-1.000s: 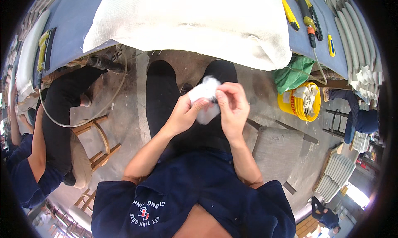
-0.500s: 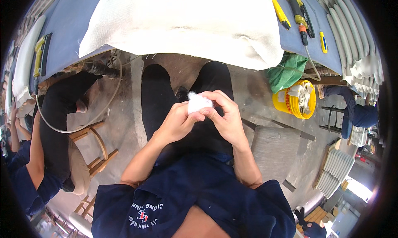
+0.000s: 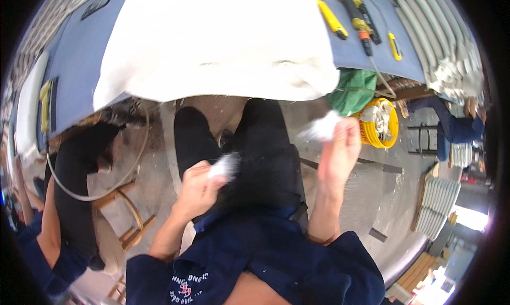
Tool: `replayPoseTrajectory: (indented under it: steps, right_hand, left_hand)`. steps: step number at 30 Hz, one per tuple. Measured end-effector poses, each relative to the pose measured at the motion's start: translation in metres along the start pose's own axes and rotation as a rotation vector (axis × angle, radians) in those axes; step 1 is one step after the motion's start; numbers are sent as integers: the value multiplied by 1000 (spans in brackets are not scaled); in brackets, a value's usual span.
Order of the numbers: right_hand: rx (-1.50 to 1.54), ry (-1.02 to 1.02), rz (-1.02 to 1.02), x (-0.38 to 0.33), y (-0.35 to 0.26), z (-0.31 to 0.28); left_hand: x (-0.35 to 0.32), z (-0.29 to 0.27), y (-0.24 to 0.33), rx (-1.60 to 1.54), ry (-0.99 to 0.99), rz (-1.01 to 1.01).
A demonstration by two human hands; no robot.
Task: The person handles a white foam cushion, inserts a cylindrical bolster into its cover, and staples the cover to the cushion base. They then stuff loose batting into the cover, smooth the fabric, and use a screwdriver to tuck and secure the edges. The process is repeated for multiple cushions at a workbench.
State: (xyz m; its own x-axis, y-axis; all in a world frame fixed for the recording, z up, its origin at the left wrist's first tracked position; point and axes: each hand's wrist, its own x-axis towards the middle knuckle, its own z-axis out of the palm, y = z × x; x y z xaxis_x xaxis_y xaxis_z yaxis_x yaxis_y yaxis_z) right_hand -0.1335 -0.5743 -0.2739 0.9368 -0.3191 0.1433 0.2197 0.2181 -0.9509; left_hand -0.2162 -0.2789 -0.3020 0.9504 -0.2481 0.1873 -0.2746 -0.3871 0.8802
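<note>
My left hand (image 3: 197, 191) pinches a white fluffy tuft (image 3: 225, 165) over the lap, forearm bent inward. My right hand (image 3: 337, 155) is raised, fingertips gripping a second white tuft (image 3: 322, 128) near the yellow bucket (image 3: 392, 125), well apart.

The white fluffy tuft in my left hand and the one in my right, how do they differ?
The white fluffy tuft in the left hand sits low over the lap, pinched by the left hand. The white fluffy tuft in the right hand is raised higher, out to the side near the yellow bucket, gripped by the right hand. Both look like soft white fibre, blurred.
</note>
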Motion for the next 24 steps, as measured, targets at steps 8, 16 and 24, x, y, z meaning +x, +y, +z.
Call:
replayPoseTrajectory:
  steps: [8, 16, 24]
  right_hand:
    - [100, -78, -25, 20, -16, -1]
    - [175, -2, 23, 10, -3, -19]
    - [-44, 6, 62, 1, -7, -44]
  left_hand:
    - [53, 22, 30, -24, 75, 133]
    - [174, 25, 49, 693, 261, 633]
    - [259, 40, 54, 859, 175, 841]
